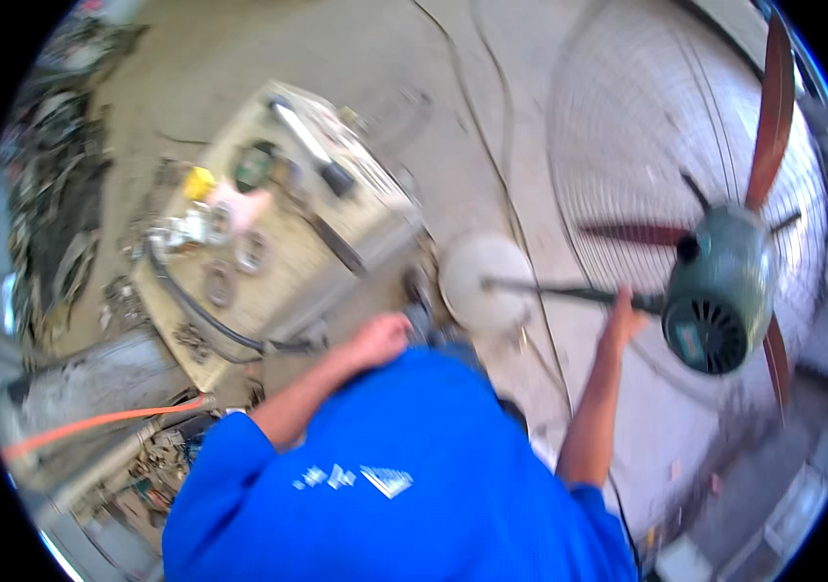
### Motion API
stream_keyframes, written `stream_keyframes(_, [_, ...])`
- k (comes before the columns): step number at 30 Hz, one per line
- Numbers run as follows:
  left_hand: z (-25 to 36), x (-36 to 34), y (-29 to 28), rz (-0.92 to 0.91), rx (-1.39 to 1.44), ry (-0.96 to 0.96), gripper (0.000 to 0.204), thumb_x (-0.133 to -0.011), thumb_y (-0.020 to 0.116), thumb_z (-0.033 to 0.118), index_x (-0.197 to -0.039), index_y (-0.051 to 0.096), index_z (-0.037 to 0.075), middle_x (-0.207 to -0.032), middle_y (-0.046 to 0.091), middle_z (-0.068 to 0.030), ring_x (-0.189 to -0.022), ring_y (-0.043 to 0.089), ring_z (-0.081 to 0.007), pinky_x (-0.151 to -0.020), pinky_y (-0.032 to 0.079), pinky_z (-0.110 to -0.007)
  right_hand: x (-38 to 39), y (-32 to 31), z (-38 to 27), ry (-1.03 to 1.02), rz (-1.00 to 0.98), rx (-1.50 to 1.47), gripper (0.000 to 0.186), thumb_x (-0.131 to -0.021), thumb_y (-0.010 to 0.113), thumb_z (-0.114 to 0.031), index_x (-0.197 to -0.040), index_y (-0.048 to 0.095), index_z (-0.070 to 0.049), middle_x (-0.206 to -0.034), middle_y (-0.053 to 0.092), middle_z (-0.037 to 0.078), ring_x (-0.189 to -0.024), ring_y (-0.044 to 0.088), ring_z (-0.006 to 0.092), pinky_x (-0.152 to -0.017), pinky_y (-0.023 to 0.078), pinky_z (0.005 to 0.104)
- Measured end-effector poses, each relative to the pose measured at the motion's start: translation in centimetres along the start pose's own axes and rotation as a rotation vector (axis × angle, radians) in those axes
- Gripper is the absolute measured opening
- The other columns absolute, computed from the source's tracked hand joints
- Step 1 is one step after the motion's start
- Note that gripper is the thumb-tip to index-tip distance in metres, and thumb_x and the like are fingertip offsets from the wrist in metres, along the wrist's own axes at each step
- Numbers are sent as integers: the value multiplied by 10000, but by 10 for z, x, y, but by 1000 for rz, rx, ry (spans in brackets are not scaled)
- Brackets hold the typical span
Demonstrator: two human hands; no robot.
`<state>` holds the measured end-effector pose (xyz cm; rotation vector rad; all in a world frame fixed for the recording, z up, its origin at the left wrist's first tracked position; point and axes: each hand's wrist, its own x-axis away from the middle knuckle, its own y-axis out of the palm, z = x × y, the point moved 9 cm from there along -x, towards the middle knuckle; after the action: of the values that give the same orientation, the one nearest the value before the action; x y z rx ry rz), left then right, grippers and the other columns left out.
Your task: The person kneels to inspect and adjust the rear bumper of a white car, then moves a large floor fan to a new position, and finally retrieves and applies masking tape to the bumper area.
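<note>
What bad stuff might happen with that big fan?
The tall fan might tip if the person's right hand, up at its pole, pushes or pulls hard, since the heavy-looking motor end sits far from the round white base.
If the blades were to turn, that hand could get hurt, being close to them.
Somebody might also trip on the dark cable lying across the floor.

Bright, fairly even light washes out the pale floor [366,44], leaving soft shade along the near side of the table [276,274] and a darker patch toward the lower right. Blur smears the ring-shaped parts [209,283] on the tabletop and softens the left hand [383,339], while the fan motor [722,267] carries a dull sheen. Near the round black rim, straight edges bend and blue fringes streak the border.
</note>
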<state>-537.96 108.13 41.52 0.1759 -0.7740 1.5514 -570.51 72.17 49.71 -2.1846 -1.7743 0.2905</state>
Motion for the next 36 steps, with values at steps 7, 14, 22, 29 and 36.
stream_keyframes(7, [10, 37, -29, 50, -105, 55, 243, -798, 548, 198, -1014, 568, 89, -911, 622, -103, -877, 592, -284, -747, 479, -396, -10, 128, -98, -274, -232, 101, 176, -741, 604, -97, -709, 492, 35, -687, 523, 62, -641, 487, 144, -632, 418, 314])
stream_keyframes(14, [-35, 56, -31, 174, -112, -64, 243, -798, 540, 203, -1002, 577, 76, -908, 629, -112, -860, 599, -285, -755, 480, -400, -96, 178, -117, -296, -442, 54, 207, -733, 608, -111, -626, 453, -25, -611, 448, 4, -594, 418, 103, -546, 357, 294])
stream_keyframes(22, [-66, 38, 10, -23, -73, -152, 281, -786, 524, 254, -1023, 568, 110, -983, 627, -116, -929, 592, -293, -781, 469, -424, -98, 234, -142, -293, -510, 143, 148, -698, 604, -117, -645, 497, -30, -619, 475, 5, -597, 453, 111, -560, 387, 306])
stream_keyframes(29, [-58, 24, -10, 46, -44, -172, 284, -780, 523, 239, -1023, 569, 101, -952, 640, -106, -900, 605, -279, -759, 476, -412, -61, 285, -183, -344, -550, 163, 169, -685, 589, -123, -638, 480, -3, -590, 472, 17, -563, 434, 110, -535, 380, 305])
stream_keyframes(36, [-58, 18, 0, 98, 20, -146, 277, -767, 539, 225, -1003, 578, 85, -937, 642, -110, -872, 614, -285, -748, 484, -397, -29, 355, -195, -428, -747, 265, 173, -671, 589, -129, -650, 469, -4, -563, 462, 28, -546, 433, 114, -516, 384, 315])
